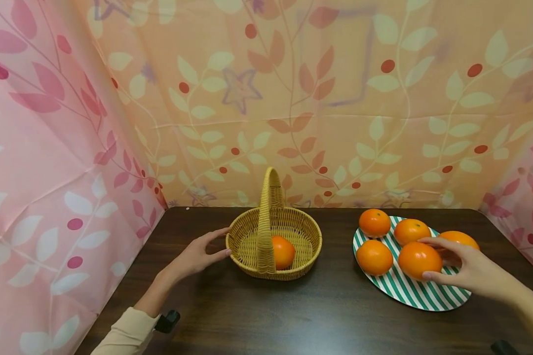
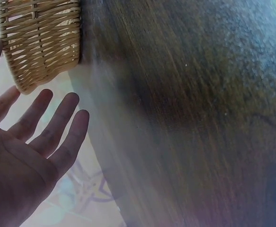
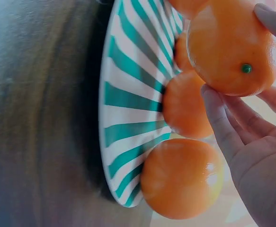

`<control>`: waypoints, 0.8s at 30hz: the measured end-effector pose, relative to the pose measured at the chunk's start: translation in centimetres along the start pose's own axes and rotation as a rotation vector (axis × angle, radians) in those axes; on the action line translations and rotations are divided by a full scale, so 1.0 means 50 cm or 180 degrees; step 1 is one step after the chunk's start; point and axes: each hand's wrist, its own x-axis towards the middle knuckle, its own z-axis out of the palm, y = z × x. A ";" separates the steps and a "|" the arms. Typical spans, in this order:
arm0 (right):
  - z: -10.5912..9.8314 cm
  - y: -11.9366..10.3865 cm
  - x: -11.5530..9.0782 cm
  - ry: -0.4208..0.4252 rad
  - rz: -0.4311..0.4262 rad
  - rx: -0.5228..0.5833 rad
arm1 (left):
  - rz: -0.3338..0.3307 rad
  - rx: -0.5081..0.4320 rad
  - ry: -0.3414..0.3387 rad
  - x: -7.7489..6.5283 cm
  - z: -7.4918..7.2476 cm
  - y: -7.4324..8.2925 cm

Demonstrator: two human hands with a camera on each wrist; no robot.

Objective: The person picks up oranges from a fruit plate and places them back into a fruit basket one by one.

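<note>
Pinched orange, roundish — stem facing right-wrist view

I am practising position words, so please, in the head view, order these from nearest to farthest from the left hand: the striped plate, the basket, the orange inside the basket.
1. Basket: just right of the left hand, at its fingertips.
2. Orange inside the basket: farther right, beside the handle's base.
3. Striped plate: farthest, on the table's right side.
</note>
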 end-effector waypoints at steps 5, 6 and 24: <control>-0.011 -0.011 0.013 -0.0119 -0.0118 0.0225 | -0.0014 -0.0054 -0.0006 -0.001 0.000 0.002; -0.013 -0.013 0.017 -0.0115 -0.0132 0.0217 | -0.0025 -0.0062 -0.0005 -0.001 0.000 0.002; -0.024 -0.062 0.084 0.0024 -0.0036 -0.0074 | 0.0012 -0.0121 -0.0013 0.001 0.001 0.002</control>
